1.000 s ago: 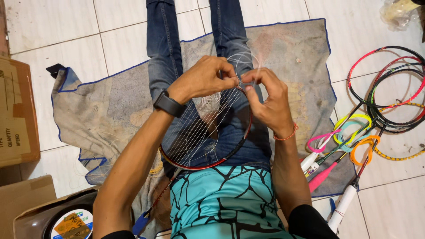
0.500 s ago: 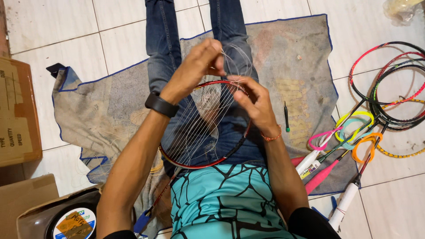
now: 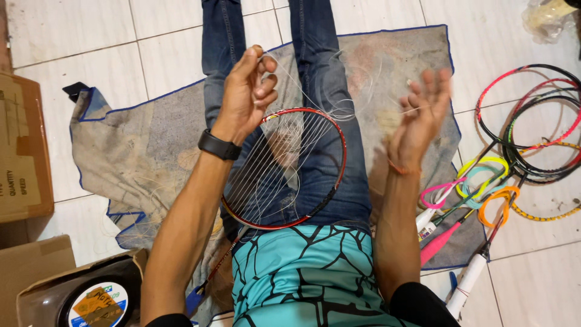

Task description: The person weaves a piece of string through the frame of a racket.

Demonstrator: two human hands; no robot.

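Here the person sits on a worn grey cloth [image 3: 133, 145] spread over the tiled floor [image 3: 78, 36], legs in blue jeans stretched out ahead. A red-framed racket [image 3: 336, 130] lies across the lap, its head over the thighs, with only the lengthwise strings threaded and several of them slack.

The left hand [image 3: 247, 91] is raised above the top left of the frame, fingers curled together and pinching a thin pale string [image 3: 315, 100], which runs in loose loops from the fingertips down to the upper rim of the racket. A black watch [image 3: 219, 145] sits on that wrist.

The right hand [image 3: 420, 115] is lifted to the right of the racket, well clear of the frame, its fingers spread and blurred; a strand of the string seems to pass by the fingertips, but whether it is gripped cannot be told.

On the floor at the right lies a heap of bare racket frames [image 3: 532, 127] in red, black, yellow, pink and orange, their handles pointing towards the person. At the left stands a cardboard box [image 3: 21, 151], and in the lower left corner an open box holds a round reel [image 3: 97, 303].
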